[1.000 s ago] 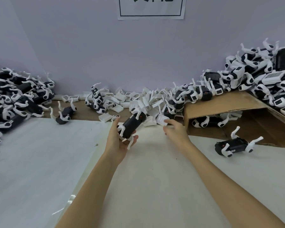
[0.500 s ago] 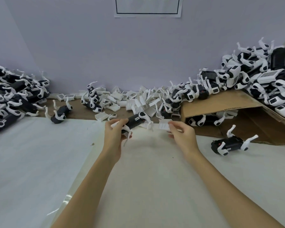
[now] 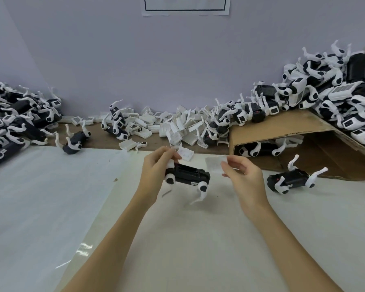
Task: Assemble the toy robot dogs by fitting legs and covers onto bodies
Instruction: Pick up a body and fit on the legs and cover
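1. Cardboard sheet at right, folded into a lean-to; I see one toy dog lying under it and a heap of finished dogs piled on its slope and against the wall.
2. Loose white covers are scattered along the wall at centre; a second dog pile sits at far left.
3. Writing: a paper sign on the wall shows only a dark border. The held body carries a small white sticker, too small for me to read.
4. Left hand is raised above the white table sheet, fingers curled round the rear end of a black dog body, which is level with its legs hanging down.
5. Right hand pinches a white cover between thumb and fingertips, just right of the body and not touching it.
6. Another dog lies legs-up on the sheet at right.
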{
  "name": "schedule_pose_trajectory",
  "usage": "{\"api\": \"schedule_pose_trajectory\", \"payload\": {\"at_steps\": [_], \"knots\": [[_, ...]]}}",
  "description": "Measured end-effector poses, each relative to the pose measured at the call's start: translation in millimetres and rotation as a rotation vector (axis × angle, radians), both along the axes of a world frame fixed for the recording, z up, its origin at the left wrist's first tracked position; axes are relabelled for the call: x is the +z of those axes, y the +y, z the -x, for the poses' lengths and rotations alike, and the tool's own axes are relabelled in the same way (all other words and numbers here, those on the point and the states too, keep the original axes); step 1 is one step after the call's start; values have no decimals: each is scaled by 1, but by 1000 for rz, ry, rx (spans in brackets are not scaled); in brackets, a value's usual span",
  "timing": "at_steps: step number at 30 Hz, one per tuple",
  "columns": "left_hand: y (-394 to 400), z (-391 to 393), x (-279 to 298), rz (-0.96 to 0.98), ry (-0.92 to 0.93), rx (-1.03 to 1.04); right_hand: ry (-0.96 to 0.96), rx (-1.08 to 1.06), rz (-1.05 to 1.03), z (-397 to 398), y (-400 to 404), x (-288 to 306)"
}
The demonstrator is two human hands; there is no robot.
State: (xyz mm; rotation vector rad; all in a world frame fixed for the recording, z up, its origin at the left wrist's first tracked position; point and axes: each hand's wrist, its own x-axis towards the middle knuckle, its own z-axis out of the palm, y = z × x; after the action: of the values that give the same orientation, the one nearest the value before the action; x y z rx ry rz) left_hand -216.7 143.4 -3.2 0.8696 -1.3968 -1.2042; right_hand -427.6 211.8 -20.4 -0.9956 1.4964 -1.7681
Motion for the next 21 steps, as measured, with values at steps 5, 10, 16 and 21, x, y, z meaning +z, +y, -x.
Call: {"api": "schedule_pose_trajectory", "payload": {"at_steps": [5,10,16,21], "knots": [[16,12,2,198,-111,-7,-96,-3,41,-6,-2,-2],[27,22,3,321,-194,28,61,20,243,-22,7,4],[29,25,4,316,-196,64,478,241,184,-38,18,6],[23,20,3,276,-167,56,643,393,104,-46,19,0]]}}
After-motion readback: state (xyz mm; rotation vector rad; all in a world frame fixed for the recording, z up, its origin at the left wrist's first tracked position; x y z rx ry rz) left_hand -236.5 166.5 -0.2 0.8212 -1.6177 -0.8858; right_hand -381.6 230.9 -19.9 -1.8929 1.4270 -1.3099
